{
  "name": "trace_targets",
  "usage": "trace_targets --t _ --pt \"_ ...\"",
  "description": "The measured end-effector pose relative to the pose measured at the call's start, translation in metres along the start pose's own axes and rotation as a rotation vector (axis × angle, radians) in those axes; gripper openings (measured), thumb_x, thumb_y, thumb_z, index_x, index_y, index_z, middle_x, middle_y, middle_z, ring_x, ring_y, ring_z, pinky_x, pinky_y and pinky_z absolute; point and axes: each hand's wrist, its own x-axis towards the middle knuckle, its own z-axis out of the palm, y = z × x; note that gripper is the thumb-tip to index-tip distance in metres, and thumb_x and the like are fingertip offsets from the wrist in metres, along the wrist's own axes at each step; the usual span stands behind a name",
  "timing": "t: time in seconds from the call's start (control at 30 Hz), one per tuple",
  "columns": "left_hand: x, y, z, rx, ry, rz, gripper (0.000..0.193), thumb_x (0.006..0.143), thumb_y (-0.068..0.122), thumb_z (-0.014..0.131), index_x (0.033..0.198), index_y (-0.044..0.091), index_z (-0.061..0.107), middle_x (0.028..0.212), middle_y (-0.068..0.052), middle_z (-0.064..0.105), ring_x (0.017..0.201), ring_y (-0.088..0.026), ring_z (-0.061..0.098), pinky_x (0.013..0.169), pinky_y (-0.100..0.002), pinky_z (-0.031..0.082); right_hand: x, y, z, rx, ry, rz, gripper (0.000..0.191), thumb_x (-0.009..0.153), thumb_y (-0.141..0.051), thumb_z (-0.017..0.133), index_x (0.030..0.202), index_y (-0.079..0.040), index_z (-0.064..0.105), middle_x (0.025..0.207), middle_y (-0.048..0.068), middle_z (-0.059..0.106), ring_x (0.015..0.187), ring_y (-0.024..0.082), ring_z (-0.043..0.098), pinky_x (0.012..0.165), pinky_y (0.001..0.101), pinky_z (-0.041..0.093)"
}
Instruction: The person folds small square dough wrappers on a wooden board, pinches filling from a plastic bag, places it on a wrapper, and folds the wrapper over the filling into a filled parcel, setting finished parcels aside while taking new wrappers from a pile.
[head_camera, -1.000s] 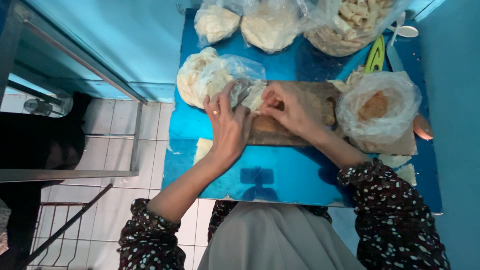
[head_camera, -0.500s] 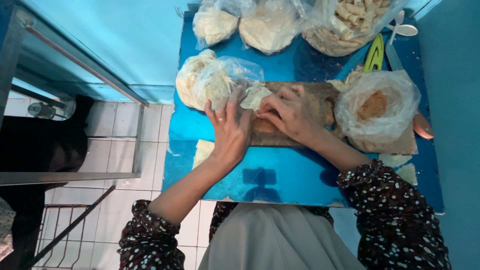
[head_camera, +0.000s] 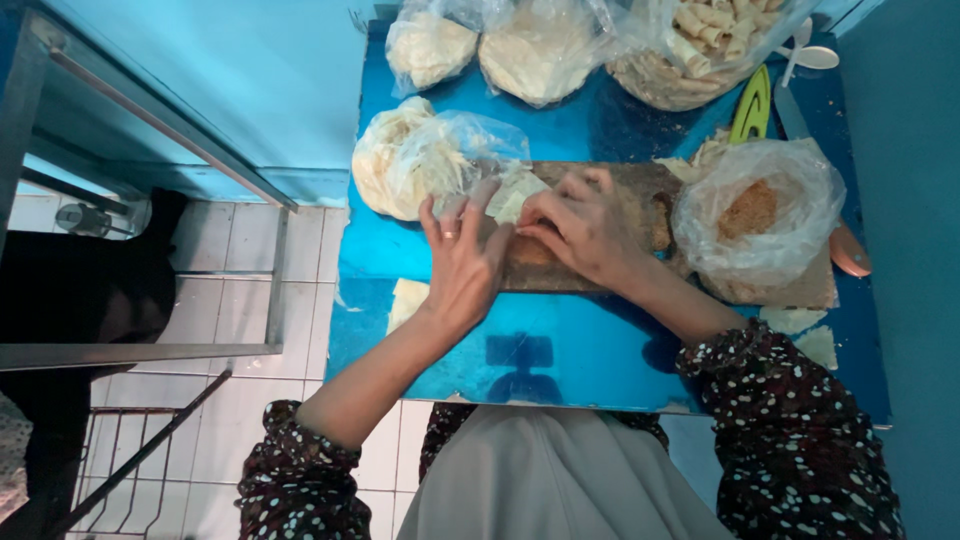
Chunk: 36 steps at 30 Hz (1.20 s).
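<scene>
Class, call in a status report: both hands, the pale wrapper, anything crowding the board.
Left hand and right hand both pressing the pale thin dough wrapper on the brown wooden board. Clear plastic bag of brown crumbs crowds the board's right end.

Glossy blue table (head_camera: 600, 370) against turquoise walls (head_camera: 250, 70), white tiled floor (head_camera: 230, 280), metal rails (head_camera: 160, 130) left.

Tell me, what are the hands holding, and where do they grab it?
Both the left hand and the right hand press on a pale wrapper sheet on the wooden board, fingers at its near edge.
</scene>
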Motion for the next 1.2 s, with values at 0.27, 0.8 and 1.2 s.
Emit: trace_targets --t 0.27,0.8,1.2 --pt "0.002 0.003 -0.005 -0.097 0.040 -0.194 0.030 0.081 0.023 0.083 0.101 0.004 0.073 0.146 -0.019 0.045 0.131 -0.042 0.042 0.114 -0.070 0.019 -0.003 0.001 0.001 0.025 0.014 -0.022 0.018 0.089 -0.019 0.081 0.102 -0.014 0.068 0.102 -0.007 0.068 0.094 0.018 0.060 0.097 0.0447 0.039" --pt "0.006 0.008 -0.008 -0.053 0.054 -0.229 0.027 0.086 0.029 0.082 0.098 0.006 0.073 0.147 -0.020 0.046 0.134 -0.042 0.042 0.115 -0.069 0.018 -0.007 0.003 0.003 0.019 0.038 -0.051 0.018 0.089 -0.019 0.082 0.102 -0.015 0.070 0.100 -0.007 0.070 0.094 0.016 0.063 0.098 0.0437 0.039" --pt "0.000 0.008 0.000 -0.185 0.063 -0.157 0.013 0.090 0.011 0.074 0.103 0.009 0.074 0.148 -0.011 0.050 0.136 -0.037 0.043 0.119 -0.064 0.024 -0.008 0.003 0.004 0.022 0.028 -0.014 0.020 0.087 -0.020 0.082 0.103 -0.015 0.070 0.099 -0.005 0.069 0.097 0.018 0.064 0.099 0.0459 0.037"
